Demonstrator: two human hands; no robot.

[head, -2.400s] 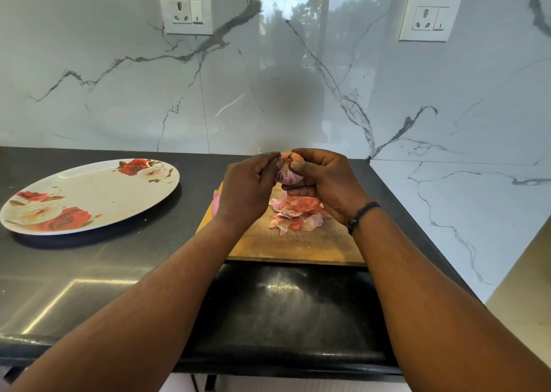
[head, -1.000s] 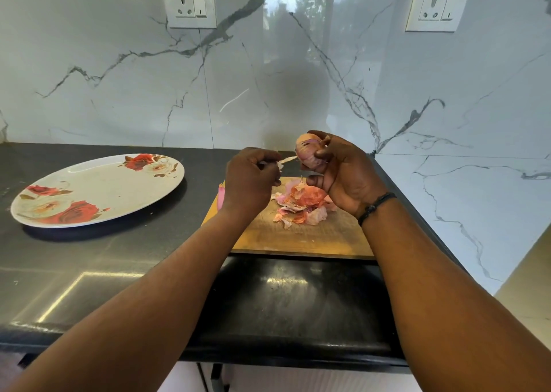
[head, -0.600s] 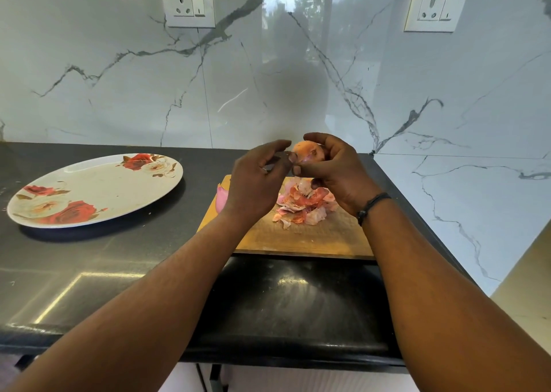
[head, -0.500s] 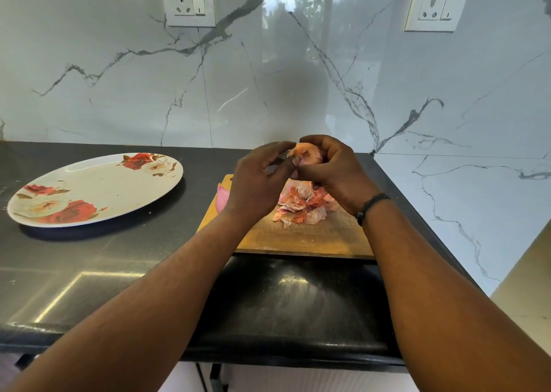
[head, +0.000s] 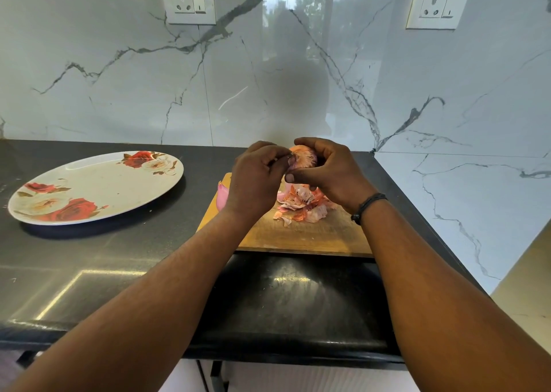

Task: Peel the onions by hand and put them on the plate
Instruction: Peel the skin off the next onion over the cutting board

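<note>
1. The onion (head: pixel 304 156) is held in the air above the wooden cutting board (head: pixel 301 236), between the two hands. Only its top and one side show; the rest is hidden by fingers.
2. Its visible surface is papery skin, orange-pink at the top and paler pink with fine streaks lower down. How much skin is off cannot be told.
3. The right hand (head: pixel 331 171) grasps the onion, its fingers curled over the far side and its thumb lying across the near side below.
4. The left hand (head: pixel 256 180) has its fingers bent, with the tips pinching at the left edge of the onion's skin.
5. A heap of loose peels (head: pixel 301 205), pink, orange and whitish, lies on the board right under the hands.
6. A pink onion piece (head: pixel 222 196) shows at the board's left edge, partly hidden by the left wrist.
7. The oval plate (head: pixel 98 189) with red and cream roses sits on the black counter (head: pixel 119 260), well to the left of the board, and no onion lies on it.
8. A dark band (head: pixel 368 203) circles the right wrist.
</note>
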